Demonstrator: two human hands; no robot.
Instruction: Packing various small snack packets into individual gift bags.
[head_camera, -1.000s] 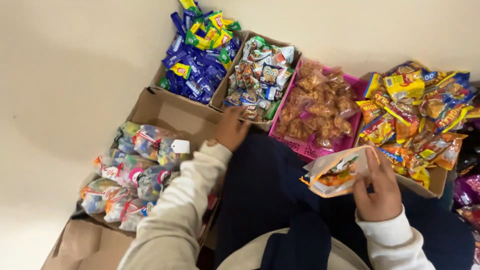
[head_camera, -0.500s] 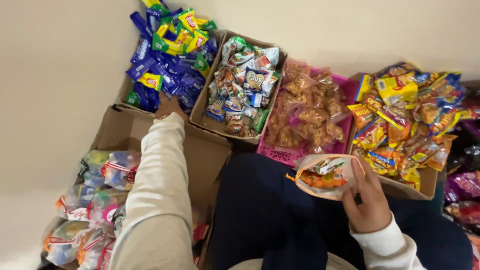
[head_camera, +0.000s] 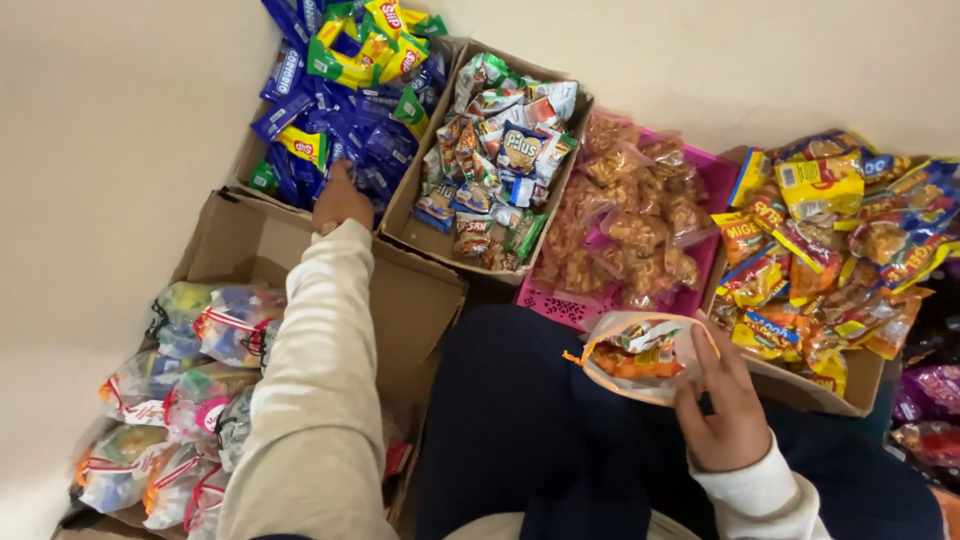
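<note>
Left hand (head_camera: 341, 198) at eleven o'clock, fingers down among blue snack packets (head_camera: 330, 130), grip unclear, right hand (head_camera: 728, 410) at four o'clock clamped on open clear pouch (head_camera: 640, 355)

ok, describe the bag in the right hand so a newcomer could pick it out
Start at the pink basket of clear orange snack bags, between two cardboard boxes at the wall. Just below its near edge, over the dark lap, the right hand holds a clear pouch open. Unlike the sealed, boxed packets around it, it is held open in the air, with mixed snacks inside.
</note>
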